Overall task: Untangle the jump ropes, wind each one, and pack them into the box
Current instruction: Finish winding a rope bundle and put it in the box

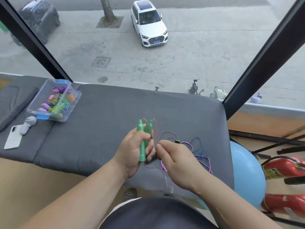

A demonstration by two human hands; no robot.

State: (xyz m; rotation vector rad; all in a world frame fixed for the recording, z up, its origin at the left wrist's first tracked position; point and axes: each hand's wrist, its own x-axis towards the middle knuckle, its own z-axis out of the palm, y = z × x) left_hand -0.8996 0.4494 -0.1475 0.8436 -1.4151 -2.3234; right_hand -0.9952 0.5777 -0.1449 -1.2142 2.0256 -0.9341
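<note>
Two hands, left hand [132,151], right hand [178,164], two green handles [142,138]

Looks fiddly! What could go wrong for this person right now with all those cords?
The thin pink cord that the right hand pinches runs beside the loose purple cord and blue cord; pulling might tighten a knot. A pink loop trails to the cushion's near edge and could slip off. The left hand grips both green handles, so it may fumble them.
</note>
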